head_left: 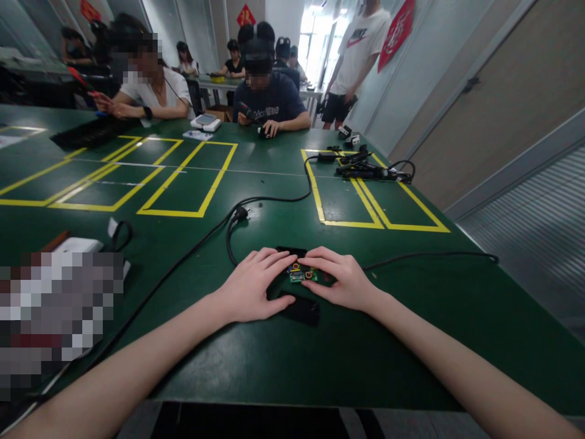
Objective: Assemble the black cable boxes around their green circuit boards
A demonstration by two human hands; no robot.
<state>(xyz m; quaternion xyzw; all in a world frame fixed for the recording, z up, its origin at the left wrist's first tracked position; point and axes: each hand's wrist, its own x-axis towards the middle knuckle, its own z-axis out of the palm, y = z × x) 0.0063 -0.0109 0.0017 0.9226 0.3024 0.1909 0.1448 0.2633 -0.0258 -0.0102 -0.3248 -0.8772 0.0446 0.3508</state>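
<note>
A small green circuit board with copper-coloured coils lies between my hands, partly covered by fingers. My left hand is spread from the left, its fingertips at the board's upper left and its thumb over a flat black casing piece. From the right, my right hand has its fingers at the top edge of the board and its thumb at the lower edge, holding it. Another black piece shows just behind the fingertips, mostly hidden.
A black cable with a plug crosses the green table. Yellow tape rectangles mark its far part, with a cable bundle at right. A blurred-out stack lies left. Across the table, people work; one stands behind.
</note>
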